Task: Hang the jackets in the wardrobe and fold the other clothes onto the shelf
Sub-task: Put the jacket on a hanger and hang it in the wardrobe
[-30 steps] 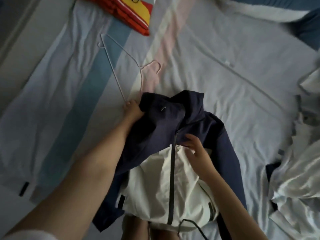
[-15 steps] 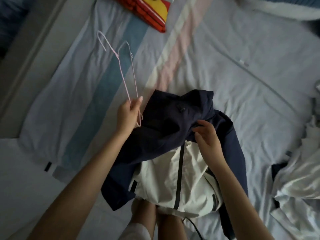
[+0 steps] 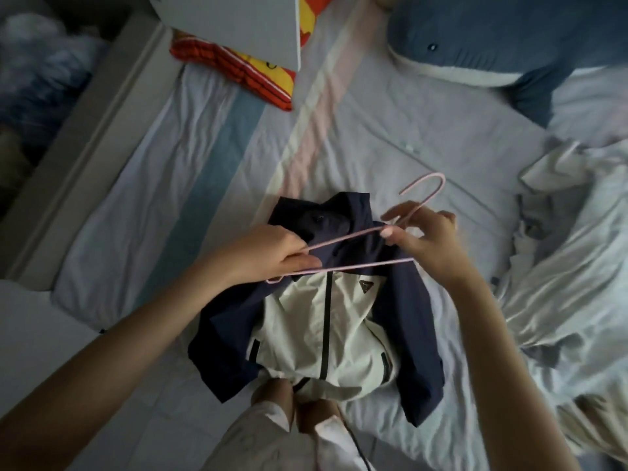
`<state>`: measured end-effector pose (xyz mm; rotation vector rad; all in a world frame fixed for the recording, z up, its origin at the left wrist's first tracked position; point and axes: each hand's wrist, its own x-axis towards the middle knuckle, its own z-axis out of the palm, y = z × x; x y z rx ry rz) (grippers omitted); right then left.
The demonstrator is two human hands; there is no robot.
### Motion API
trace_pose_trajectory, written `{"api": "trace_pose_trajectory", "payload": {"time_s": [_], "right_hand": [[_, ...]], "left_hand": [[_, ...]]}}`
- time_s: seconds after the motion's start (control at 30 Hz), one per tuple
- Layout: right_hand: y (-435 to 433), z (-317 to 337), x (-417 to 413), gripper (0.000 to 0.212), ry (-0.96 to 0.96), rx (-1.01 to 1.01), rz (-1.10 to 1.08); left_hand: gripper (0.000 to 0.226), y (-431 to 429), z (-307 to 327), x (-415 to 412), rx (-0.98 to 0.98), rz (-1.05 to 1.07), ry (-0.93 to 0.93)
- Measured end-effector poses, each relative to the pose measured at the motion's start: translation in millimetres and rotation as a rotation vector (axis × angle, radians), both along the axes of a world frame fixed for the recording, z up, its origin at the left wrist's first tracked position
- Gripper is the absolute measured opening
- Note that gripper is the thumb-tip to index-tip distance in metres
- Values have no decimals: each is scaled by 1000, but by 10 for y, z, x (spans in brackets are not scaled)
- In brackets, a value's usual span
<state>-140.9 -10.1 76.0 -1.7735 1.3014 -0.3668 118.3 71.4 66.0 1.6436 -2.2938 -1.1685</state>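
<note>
My left hand [image 3: 272, 256] grips one end of the hanger [image 3: 360, 267], my right hand [image 3: 428, 239] pinches its neck; I'd feed an end into the collar of the jacket [image 3: 339, 321] first.

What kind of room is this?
Most likely a bedroom: a bed with a striped sheet, a plush shark lying on it, and rumpled bedding bunched beside the jacket.

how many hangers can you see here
1: a pink wire hanger, held over the jacket, left hand at one end, right hand near the hook. More may hide under the bedding.
</note>
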Motion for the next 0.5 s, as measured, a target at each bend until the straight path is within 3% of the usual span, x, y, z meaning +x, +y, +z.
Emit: {"api": "trace_pose_trajectory", "payload": {"time_s": [0.07, 0.13, 0.2, 0.3, 0.4, 0.43, 0.5], "right_hand": [[11, 109, -234, 16, -164, 167, 32], [67, 34, -508, 26, -203, 245, -58], [192, -129, -864, 36, -211, 259, -305], [510, -347, -1268, 30, -345, 302, -685], [893, -402, -1526, 21, -598, 384, -954], [1013, -430, -1595, 20, -640, 390, -1008], [1226, -452, -1731, 22, -606, 383, -1034]], "left_hand": [[59, -8, -2, -70, 53, 6, 115], [44, -93, -122, -152, 120, 194, 342], [35, -252, -444, -245, 109, 530, 411], [64, -469, -990, -345, 226, 749, 135], [93, -578, -1352, -670, 486, 578, -239], [86, -558, -1416, -765, 497, 538, -330], [50, -493, -1439, -951, 434, 489, -376]]}}
